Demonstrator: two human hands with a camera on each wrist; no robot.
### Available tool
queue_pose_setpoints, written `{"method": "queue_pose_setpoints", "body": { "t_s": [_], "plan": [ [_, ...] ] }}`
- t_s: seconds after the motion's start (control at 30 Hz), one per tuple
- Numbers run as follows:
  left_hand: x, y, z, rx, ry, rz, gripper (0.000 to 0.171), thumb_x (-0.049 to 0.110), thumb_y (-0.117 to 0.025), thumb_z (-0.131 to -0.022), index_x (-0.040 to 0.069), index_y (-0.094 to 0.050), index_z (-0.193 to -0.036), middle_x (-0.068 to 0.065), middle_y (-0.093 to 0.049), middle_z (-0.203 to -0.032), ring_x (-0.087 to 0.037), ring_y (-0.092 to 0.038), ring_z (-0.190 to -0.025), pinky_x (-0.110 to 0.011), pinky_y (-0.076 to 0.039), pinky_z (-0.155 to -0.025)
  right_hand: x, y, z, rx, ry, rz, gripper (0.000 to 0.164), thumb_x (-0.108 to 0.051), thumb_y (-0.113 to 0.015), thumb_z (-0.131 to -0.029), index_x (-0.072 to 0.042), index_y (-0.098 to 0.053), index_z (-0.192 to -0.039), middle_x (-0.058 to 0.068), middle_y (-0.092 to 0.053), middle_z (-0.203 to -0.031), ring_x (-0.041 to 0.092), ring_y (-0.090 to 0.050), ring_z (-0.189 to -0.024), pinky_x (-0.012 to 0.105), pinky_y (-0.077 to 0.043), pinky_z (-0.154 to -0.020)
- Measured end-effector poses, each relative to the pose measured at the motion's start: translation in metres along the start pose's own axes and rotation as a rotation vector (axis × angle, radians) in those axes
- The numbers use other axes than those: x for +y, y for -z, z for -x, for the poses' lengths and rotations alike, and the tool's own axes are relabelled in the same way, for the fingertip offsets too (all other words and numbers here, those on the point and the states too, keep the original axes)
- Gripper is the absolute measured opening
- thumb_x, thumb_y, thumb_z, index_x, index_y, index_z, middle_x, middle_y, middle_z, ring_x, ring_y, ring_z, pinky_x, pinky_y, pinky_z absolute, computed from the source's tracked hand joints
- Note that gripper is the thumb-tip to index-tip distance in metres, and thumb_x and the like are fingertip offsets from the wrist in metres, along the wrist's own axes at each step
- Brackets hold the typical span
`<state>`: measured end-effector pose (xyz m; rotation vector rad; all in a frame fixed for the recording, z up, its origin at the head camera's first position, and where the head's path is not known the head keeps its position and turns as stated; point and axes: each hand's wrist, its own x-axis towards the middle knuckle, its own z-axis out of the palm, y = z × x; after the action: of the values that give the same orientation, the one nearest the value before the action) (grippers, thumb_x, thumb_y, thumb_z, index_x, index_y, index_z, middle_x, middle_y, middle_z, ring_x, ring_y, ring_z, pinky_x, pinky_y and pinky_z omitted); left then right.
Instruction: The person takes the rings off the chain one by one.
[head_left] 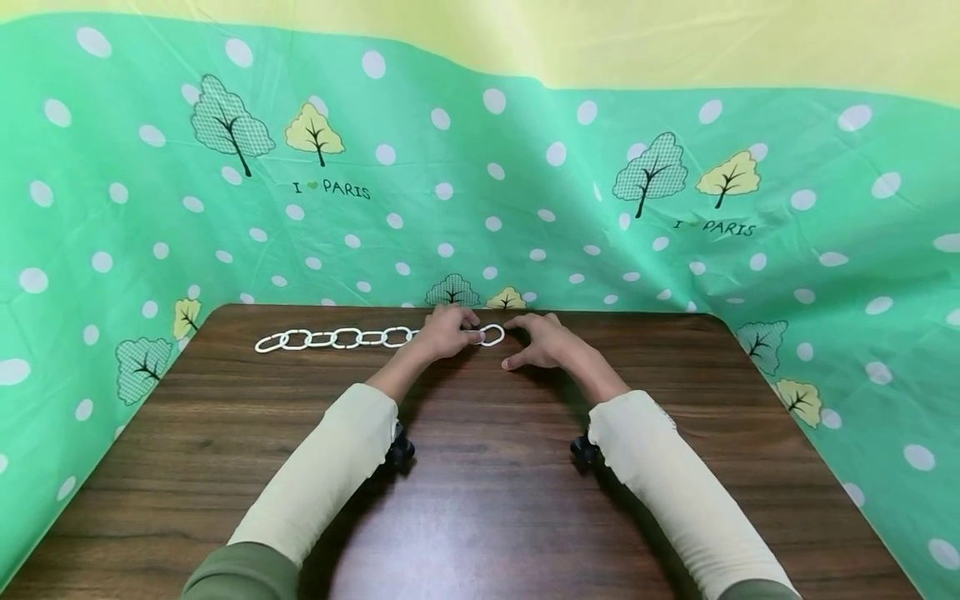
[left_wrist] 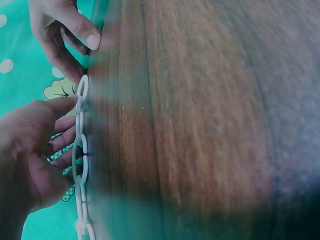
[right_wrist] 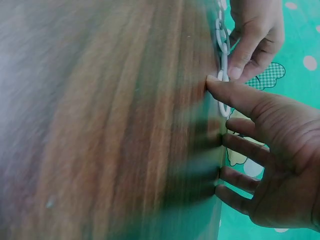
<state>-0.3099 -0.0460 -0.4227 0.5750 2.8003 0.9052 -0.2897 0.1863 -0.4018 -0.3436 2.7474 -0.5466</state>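
One white chain (head_left: 333,338) lies near the far edge of the bench (head_left: 487,433), from its left to its middle. One left hand (head_left: 446,332) touches it, whether grasping I cannot tell; one right hand (head_left: 547,340), released, spreads its fingers.

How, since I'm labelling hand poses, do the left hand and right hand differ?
In the head view, the left hand covers part of the chain, while the right hand is by its right end. The right hand's thumb and index finger spread wide; the left hand's sit closer together. Both are bare, beyond pale sleeves, near the table's far edge.
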Motion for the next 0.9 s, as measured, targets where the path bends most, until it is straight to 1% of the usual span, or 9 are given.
{"method": "queue_pose_setpoints", "body": {
  "t_s": [0.1, 0.17, 0.27, 0.3, 0.37, 0.5, 0.53, 0.73, 0.9],
  "plan": [
    [0.002, -0.001, 0.0, -0.009, 0.011, -0.007, 0.037, 0.032, -0.074, -0.11, 0.005, -0.076, -0.135, -0.014, -0.075, -0.141, -0.042, -0.054, -0.145, -0.067, -0.037, -0.128, 0.003, -0.002, -0.008, -0.002, -0.027, -0.02, 0.091, -0.044, -0.099, -0.088, -0.019, -0.058, -0.165, 0.013, -0.053, -0.172, 0.047, -0.036, -0.155, 0.067, -0.039, -0.129],
    [-0.001, -0.004, -0.004, -0.006, 0.008, -0.023, 0.034, 0.032, -0.076, -0.109, 0.006, -0.078, -0.131, -0.012, -0.076, -0.138, -0.042, -0.055, -0.144, -0.068, -0.04, -0.124, 0.004, -0.001, -0.011, -0.003, -0.042, -0.044, 0.093, -0.042, -0.101, -0.085, -0.018, -0.059, -0.164, 0.013, -0.054, -0.171, 0.047, -0.035, -0.155, 0.066, -0.039, -0.129],
    [-0.012, -0.011, -0.017, 0.001, 0.008, -0.043, 0.028, 0.033, -0.078, -0.107, 0.01, -0.08, -0.123, -0.009, -0.077, -0.132, -0.044, -0.056, -0.139, -0.068, -0.043, -0.119, 0.001, 0.001, -0.01, -0.009, -0.064, -0.096, 0.092, -0.037, -0.103, -0.083, -0.017, -0.06, -0.162, 0.015, -0.052, -0.172, 0.047, -0.031, -0.159, 0.064, -0.036, -0.133],
    [-0.018, -0.015, -0.022, 0.005, 0.008, -0.04, 0.027, 0.034, -0.08, -0.105, 0.012, -0.081, -0.119, -0.008, -0.077, -0.13, -0.044, -0.056, -0.138, -0.068, -0.043, -0.118, 0.004, 0.0, -0.014, -0.003, -0.059, -0.097, 0.092, -0.038, -0.104, -0.081, -0.018, -0.062, -0.161, 0.015, -0.052, -0.171, 0.048, -0.031, -0.158, 0.063, -0.038, -0.131],
    [-0.028, -0.022, -0.033, 0.018, 0.004, -0.033, 0.023, 0.036, -0.082, -0.103, 0.015, -0.081, -0.112, -0.006, -0.077, -0.124, -0.042, -0.057, -0.132, -0.067, -0.044, -0.114, 0.003, 0.001, -0.016, -0.002, -0.062, -0.104, 0.09, -0.036, -0.105, -0.08, -0.019, -0.064, -0.159, 0.016, -0.05, -0.172, 0.049, -0.03, -0.16, 0.063, -0.038, -0.131],
    [-0.039, -0.03, -0.046, 0.037, 0.014, 0.002, 0.021, 0.038, -0.087, -0.101, 0.018, -0.081, -0.103, -0.003, -0.078, -0.115, -0.037, -0.056, -0.127, -0.064, -0.043, -0.112, -0.001, 0.001, -0.016, 0.006, -0.056, -0.119, 0.084, -0.03, -0.105, -0.081, -0.018, -0.067, -0.156, 0.016, -0.053, -0.17, 0.048, -0.031, -0.16, 0.061, -0.039, -0.132],
    [-0.04, -0.031, -0.047, 0.043, 0.021, 0.005, 0.02, 0.038, -0.087, -0.1, 0.019, -0.08, -0.102, -0.001, -0.078, -0.111, -0.036, -0.056, -0.126, -0.063, -0.044, -0.111, -0.006, 0.003, -0.012, 0.001, -0.063, -0.125, 0.083, -0.027, -0.103, -0.083, -0.017, -0.066, -0.156, 0.015, -0.054, -0.17, 0.047, -0.03, -0.162, 0.06, -0.037, -0.133],
    [-0.044, -0.035, -0.053, 0.069, 0.073, 0.052, 0.018, 0.036, -0.092, -0.095, 0.023, -0.08, -0.093, 0.005, -0.079, -0.093, -0.036, -0.056, -0.13, -0.063, -0.041, -0.112, -0.008, 0.002, -0.014, -0.009, -0.045, -0.145, 0.077, -0.022, -0.101, -0.085, -0.015, -0.068, -0.154, 0.013, -0.058, -0.167, 0.046, -0.031, -0.163, 0.059, -0.035, -0.135],
    [-0.043, -0.035, -0.051, 0.093, 0.082, 0.056, 0.016, 0.034, -0.093, -0.092, 0.025, -0.08, -0.088, 0.007, -0.078, -0.089, -0.036, -0.06, -0.13, -0.065, -0.042, -0.114, -0.005, 0.0, -0.018, -0.037, 0.02, -0.231, 0.075, -0.009, -0.1, -0.084, -0.008, -0.068, -0.151, 0.018, -0.061, -0.163, 0.041, -0.047, -0.156, 0.054, -0.04, -0.133]
  ]
}}
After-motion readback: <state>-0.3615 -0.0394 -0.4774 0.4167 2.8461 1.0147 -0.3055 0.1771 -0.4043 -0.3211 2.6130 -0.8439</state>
